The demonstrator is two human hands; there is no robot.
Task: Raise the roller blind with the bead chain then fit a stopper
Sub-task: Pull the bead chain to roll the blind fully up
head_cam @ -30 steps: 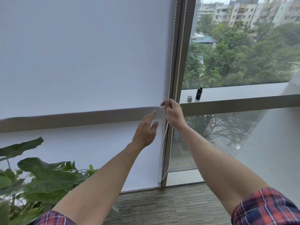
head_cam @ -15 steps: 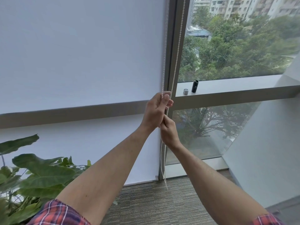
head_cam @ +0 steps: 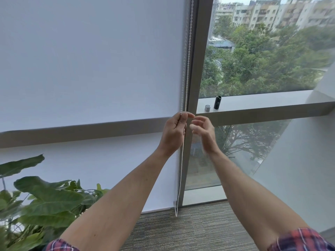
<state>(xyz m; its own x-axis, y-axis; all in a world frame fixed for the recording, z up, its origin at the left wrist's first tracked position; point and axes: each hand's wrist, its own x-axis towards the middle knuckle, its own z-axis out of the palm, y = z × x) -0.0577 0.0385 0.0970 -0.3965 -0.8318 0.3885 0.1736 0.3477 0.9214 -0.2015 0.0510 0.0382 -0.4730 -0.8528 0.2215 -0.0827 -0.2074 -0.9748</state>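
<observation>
The left hand [head_cam: 173, 132] is pinching the bead chain [head_cam: 186, 69] beside the blind [head_cam: 90, 60]; the right hand [head_cam: 204, 132] is hovering just beside it, fingers loose, holding nothing.

Soft window daylight, right hand [head_cam: 203, 132] blurred (edges bowed)

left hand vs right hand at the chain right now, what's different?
The left hand grips the bead chain, thumb and fingers curled round it; the right hand holds nothing, fingers loosely spread. The left hand sits on the chain line in front of the blind; the right hand is off to the side, in front of the window frame. The left is sharp, the right blurred. Both are raised at about the same height.
</observation>
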